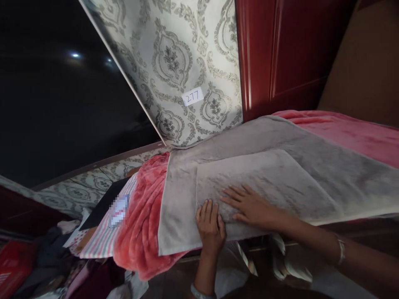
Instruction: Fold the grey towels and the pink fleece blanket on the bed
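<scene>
A grey plush cloth [183, 178] lies spread over a bed-like surface, with a smaller grey piece or folded layer [268, 170] flat on top of it. My left hand [210, 226] rests at the near left edge of this upper layer, its fingers stretched out and close together. Just to the right, my right hand [249, 205] lies flat on the same layer with its fingers spread. Neither hand grips the fabric. Faint creases run across the upper layer beyond my fingers.
Beneath the grey cloth, a coral-pink blanket [143, 216] bunches at the left, beside a striped cloth [106, 232]. Patterned wallpaper [171, 58] bearing a "277" paper label [192, 96], a dark screen [62, 104] and a red panel [258, 54] stand behind. Assorted items clutter the lower left.
</scene>
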Motion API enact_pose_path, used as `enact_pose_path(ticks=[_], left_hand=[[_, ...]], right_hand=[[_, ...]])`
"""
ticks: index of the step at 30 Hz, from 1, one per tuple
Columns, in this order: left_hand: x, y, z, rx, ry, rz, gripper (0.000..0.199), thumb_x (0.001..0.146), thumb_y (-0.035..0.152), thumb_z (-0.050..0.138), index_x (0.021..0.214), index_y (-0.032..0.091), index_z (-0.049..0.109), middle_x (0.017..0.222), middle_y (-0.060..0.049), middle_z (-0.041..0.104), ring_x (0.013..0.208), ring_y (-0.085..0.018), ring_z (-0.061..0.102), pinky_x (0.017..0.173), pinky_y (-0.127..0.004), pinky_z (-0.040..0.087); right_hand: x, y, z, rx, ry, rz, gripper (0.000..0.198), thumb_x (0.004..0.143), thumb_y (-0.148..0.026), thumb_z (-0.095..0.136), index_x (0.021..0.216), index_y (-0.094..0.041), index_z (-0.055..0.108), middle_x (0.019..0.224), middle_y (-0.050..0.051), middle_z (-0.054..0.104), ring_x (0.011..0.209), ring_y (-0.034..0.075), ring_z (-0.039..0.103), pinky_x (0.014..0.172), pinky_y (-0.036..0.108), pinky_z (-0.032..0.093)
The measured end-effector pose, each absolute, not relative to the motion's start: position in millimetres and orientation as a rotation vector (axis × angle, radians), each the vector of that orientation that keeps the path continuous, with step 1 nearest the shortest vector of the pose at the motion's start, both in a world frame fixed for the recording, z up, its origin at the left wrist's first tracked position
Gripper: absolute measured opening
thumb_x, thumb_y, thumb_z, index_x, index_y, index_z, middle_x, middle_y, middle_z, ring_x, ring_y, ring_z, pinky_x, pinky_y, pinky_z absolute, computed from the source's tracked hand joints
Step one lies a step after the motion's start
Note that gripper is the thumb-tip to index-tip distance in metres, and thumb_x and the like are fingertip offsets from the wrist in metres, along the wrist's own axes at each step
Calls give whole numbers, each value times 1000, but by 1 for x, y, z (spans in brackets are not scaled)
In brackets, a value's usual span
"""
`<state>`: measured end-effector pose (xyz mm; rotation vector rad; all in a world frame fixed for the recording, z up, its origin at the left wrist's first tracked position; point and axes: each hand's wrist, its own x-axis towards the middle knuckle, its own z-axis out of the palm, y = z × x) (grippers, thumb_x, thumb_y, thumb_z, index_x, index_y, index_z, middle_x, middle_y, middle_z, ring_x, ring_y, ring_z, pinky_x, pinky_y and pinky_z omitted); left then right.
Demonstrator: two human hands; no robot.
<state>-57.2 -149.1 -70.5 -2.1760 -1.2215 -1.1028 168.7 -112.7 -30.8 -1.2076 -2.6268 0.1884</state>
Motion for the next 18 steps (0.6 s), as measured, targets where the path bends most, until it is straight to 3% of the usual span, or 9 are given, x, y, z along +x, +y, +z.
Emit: enact_pose_path(ticks=[12,15,18], left_hand=[[-56,-145,-66,-2152,-1141,-1145,36,93,11,49,126,14,64,127,-15,71,126,-25,62,108,-45,41],[-55,-145,-66,-2149,-1131,-1140,35,94,11,48,125,13,65,126,-16,72,125,-25,63,108,-44,40],[-55,-146,-62,-2158,-1145,-1122,34,94,11,48,123,13,66,125,-16,72,124,-26,63,108,-44,40]], right_hand=[[373,-109,-44,-2177,-1897,262,68,100,-50,26,158,-16,39,163,13,27,152,37,21,119,65,23],[383,-128,-40,-2235,-1671,104,70,98,-48,28,154,-8,42,162,21,26,150,41,24,116,66,28],[347,-145,-31,-1979,-1637,-187,69,100,-47,25,156,-8,37,162,23,26,149,40,26,115,63,32]])
